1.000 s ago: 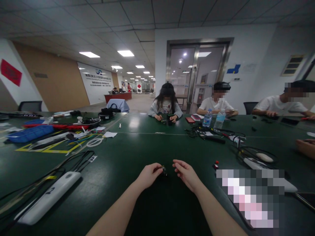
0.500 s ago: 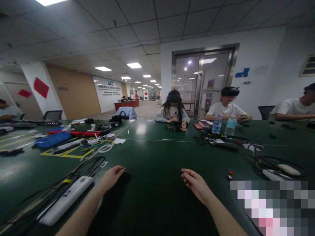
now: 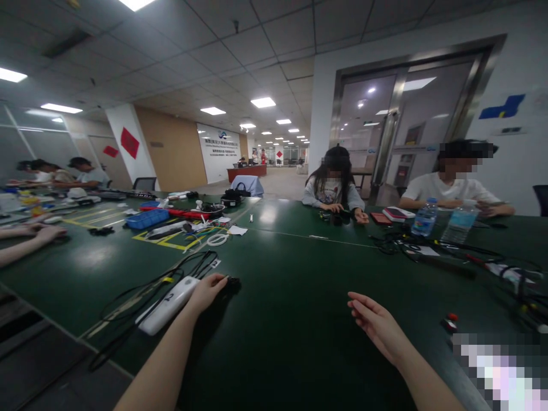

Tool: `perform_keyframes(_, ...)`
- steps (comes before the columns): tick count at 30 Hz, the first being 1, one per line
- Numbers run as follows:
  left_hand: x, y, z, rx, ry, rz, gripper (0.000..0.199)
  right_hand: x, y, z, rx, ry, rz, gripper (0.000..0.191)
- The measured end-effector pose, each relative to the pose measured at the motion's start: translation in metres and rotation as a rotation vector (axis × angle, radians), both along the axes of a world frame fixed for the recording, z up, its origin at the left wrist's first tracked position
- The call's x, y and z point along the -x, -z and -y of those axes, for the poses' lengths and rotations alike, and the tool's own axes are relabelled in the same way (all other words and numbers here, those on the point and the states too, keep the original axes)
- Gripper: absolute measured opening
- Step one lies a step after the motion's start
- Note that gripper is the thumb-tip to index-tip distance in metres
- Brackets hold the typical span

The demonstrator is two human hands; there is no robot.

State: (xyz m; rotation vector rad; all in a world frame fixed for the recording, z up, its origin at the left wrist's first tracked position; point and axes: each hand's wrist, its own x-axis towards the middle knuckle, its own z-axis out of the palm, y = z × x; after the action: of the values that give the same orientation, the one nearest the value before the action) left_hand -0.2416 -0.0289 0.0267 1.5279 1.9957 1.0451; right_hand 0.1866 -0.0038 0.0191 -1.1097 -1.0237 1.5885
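My left hand [image 3: 209,290] is at the left of centre on the dark green table [image 3: 282,342], its fingertips closed on a small dark object [image 3: 233,282]. That object is too dark to identify. Just left of this wrist lies a white power strip [image 3: 171,305] marked "2", with black cables [image 3: 184,262] running beside it. My right hand [image 3: 379,325] is raised over the table on the right, palm turned inward. Its fingers are stretched out and only slightly bent, and nothing shows in them.
A small red-and-black item [image 3: 450,322] lies right of my right hand. Farther off are two water bottles [image 3: 423,218], tangled black cables [image 3: 402,242], a blue tray [image 3: 148,218] and a white cable coil [image 3: 217,240]. Co-workers sit across and at the far left.
My view has turned left, so the scene sits farther right, and people's arms show at the far left. Both hands keep nearly the same pose, the left one still at the small dark object.
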Motion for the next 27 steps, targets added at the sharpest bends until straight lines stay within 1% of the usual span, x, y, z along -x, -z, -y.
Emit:
perform_keyframes(3, 0.0026, -0.0006, 0.0016, 0.001, 0.015, 0.022, 0.043, 0.0001, 0.0006, -0.0009, 0.003, 0.015, 0.009, 0.03)
perform_keyframes(8, 0.0057, -0.0016, 0.0045, 0.021, 0.04, -0.006, 0.038, 0.0002, 0.0044, -0.0028, -0.014, 0.016, 0.01, 0.031)
perform_keyframes(15, 0.0065, -0.0033, 0.0067, 0.076, 0.063, -0.042, 0.041, -0.0007, 0.0025, -0.0027, 0.02, 0.008, 0.009, 0.03)
perform_keyframes(22, 0.0045, -0.0039, 0.0054, 0.04, 0.111, -0.046, 0.035, 0.0013, -0.0022, -0.0001, 0.034, 0.024, 0.02, 0.03)
perform_keyframes(27, 0.006, -0.001, 0.0051, 0.032, 0.137, -0.048, 0.032, 0.0012, -0.0019, -0.0003, 0.005, 0.03, 0.038, 0.032)
